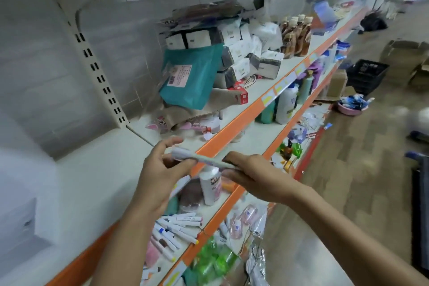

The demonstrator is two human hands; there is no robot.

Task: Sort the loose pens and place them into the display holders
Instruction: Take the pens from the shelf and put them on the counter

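Two hands on one pen here: the left hand point(153, 174) pinches the capped end of a pale lilac-white plastic marker pen point(204, 159) between thumb and fingers, and the right hand point(253, 176) grips the other end, so it lies level in the air just in front of the orange-edged white metal shelf point(222, 137). This looks like the sorting step, with one pen picked out and looked over. Down below, a heap of loose white-barrelled markers with coloured caps point(176, 227) waits on a lower shelf. No display holder can be made out, so the next move calls for finding the right one, then freeing a hand to slot the pen in.
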